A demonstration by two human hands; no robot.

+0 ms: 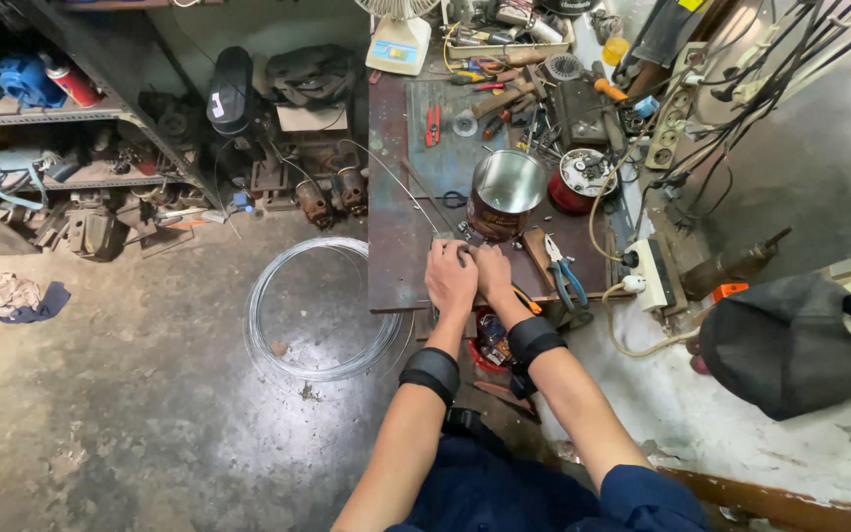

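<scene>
While a thin grey wire (pixel 401 187) runs across the rusty bench (pixel 391 266) to my hands, I press my left hand (pixel 450 279) and right hand (pixel 492 273) together at the bench's near edge, fingers curled tight around a small dark part (pixel 463 253) just before the steel pot (pixel 506 189).

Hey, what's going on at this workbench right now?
A person stands at a cluttered metal workbench, both hands together near its front edge. The left hand and right hand grip a small grey part that is mostly hidden. A thin wire runs from the hands across the bench. A shiny metal can stands just behind them, blue-handled pliers lie to the right, and a wire coil rests on the floor.
</scene>
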